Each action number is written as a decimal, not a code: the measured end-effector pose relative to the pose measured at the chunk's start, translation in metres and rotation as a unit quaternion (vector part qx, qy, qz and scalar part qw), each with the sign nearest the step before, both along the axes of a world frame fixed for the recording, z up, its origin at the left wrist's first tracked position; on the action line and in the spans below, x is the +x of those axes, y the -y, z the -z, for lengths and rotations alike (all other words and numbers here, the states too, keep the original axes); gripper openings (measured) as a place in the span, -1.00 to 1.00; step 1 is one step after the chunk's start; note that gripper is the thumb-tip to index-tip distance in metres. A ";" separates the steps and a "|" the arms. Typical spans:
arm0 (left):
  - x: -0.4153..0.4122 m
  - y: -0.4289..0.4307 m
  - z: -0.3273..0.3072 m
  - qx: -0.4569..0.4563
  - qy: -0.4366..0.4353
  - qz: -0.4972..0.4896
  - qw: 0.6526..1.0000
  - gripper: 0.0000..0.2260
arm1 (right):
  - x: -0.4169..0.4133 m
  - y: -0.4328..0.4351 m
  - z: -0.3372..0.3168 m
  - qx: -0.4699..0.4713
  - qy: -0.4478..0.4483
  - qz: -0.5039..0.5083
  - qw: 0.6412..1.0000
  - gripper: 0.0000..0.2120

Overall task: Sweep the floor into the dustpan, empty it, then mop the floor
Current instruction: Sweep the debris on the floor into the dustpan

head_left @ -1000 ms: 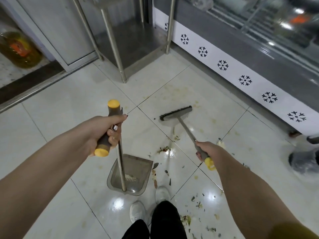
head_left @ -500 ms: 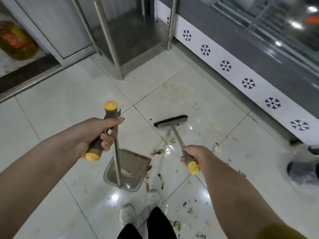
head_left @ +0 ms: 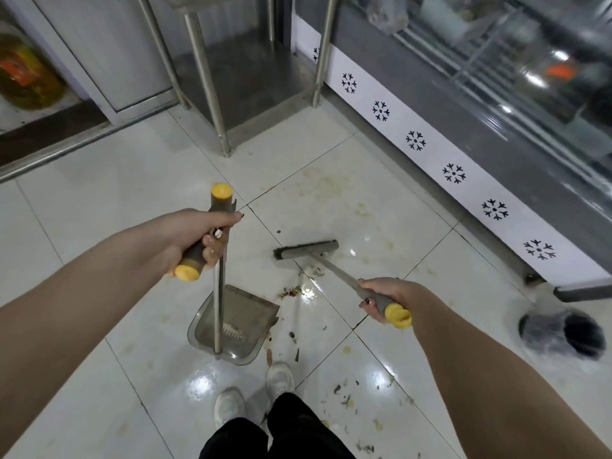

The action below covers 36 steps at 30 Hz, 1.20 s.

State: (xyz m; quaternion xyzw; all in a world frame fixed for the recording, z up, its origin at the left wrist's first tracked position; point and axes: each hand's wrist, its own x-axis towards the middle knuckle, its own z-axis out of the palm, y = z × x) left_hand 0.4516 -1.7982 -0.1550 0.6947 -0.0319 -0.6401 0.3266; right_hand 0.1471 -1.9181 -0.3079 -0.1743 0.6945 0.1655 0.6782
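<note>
**Person holding a broom and a long-handled dustpan over a littered tile floor**

Head view, looking down: a person is standing on a glossy white tile floor (head_left: 99, 200), with white shoes (head_left: 255, 392) and black trousers showing at the bottom edge. The left hand (head_left: 195, 240) is wrapping its fingers fully around the grey, yellow-capped grip of the dustpan's upright metal pole. The dustpan (head_left: 238, 323) is sitting on the floor just ahead of the shoes, its open mouth facing away from the person, with a little debris lying inside near the pole. The right hand (head_left: 385, 298) is closing tightly around the yellow-tipped grip of a broom (head_left: 308, 250). The broom's handle is slanting forward and to the left, and its grey brush head is resting on the tiles beyond the dustpan's mouth, apart from it. A small pile of scraps (head_left: 291, 290) is lying between the brush head and the dustpan. More bits of litter (head_left: 347, 397) are lying scattered to the right of the shoes. Steel table legs (head_left: 207, 81) are standing ahead, and a white panel with black snowflake marks (head_left: 453, 173) is running along the right. A blurred dark object is lying at the right edge.
</note>
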 end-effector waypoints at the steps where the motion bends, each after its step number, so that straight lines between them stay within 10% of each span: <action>1: 0.001 -0.003 0.000 -0.004 -0.002 -0.004 1.000 -0.75 | 0.003 0.003 0.004 -0.011 -0.001 0.004 1.000 -0.62; 36: -0.072 -0.238 0.020 -0.026 0.003 -0.061 0.998 -0.75 | -0.087 -0.246 0.029 -0.005 -0.085 -0.030 0.996 -0.68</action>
